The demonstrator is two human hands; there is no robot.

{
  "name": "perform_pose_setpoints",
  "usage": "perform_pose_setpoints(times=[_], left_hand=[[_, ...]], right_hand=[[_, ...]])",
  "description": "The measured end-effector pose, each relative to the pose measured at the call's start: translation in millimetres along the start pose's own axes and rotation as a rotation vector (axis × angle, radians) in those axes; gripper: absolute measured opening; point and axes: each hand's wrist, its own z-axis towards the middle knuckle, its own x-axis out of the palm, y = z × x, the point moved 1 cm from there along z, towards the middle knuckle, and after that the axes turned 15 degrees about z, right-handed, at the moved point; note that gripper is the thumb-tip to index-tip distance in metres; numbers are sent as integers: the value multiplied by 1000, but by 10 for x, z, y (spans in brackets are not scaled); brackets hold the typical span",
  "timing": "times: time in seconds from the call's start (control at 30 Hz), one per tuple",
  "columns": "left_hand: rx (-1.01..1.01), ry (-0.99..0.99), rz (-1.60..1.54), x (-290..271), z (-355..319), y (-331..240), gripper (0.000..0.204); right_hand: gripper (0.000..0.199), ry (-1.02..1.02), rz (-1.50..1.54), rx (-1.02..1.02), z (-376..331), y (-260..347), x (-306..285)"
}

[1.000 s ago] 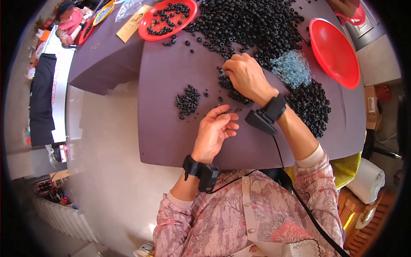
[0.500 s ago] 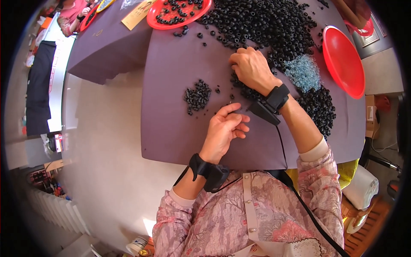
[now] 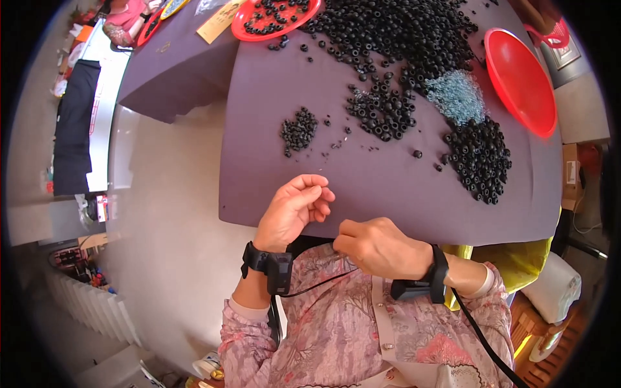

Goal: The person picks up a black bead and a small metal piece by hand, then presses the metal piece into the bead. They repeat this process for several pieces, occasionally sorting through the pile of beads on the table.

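Note:
My left hand (image 3: 294, 210) is over the near edge of the purple-covered table (image 3: 259, 174), its fingers curled and the thumb against them. To its right my right hand (image 3: 381, 247) is closed in front of my body, fingertips pinched. Whatever either hand holds is too small or hidden. A small heap of little black beads (image 3: 299, 132) lies beyond the left hand. Farther right sits a heap of larger black ring-shaped beads (image 3: 388, 111). A thin pale sliver (image 3: 320, 169) shows just above my left fingertips.
A big spread of black beads (image 3: 401, 35) covers the far side. Pale blue clear bits (image 3: 456, 97) lie by another black bead pile (image 3: 480, 158). A red bowl (image 3: 521, 81) stands at the right, a red plate (image 3: 275, 29) at the far left. Another person (image 3: 126, 22) sits beyond.
My right hand has come back from the bead heap to the near table edge. The left hand has moved left and nearer to me, its fingers more curled.

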Motion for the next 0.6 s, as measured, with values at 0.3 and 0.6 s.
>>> perform_pose_setpoints(times=[0.3,0.6], left_hand=[[3,126,103,752,298,-245,15],[2,284,169,1454,775,-135,14]], right_hand=[[6,67,126,-63,-99,-252,330],[3,305,525,210,-228,-341,398]])
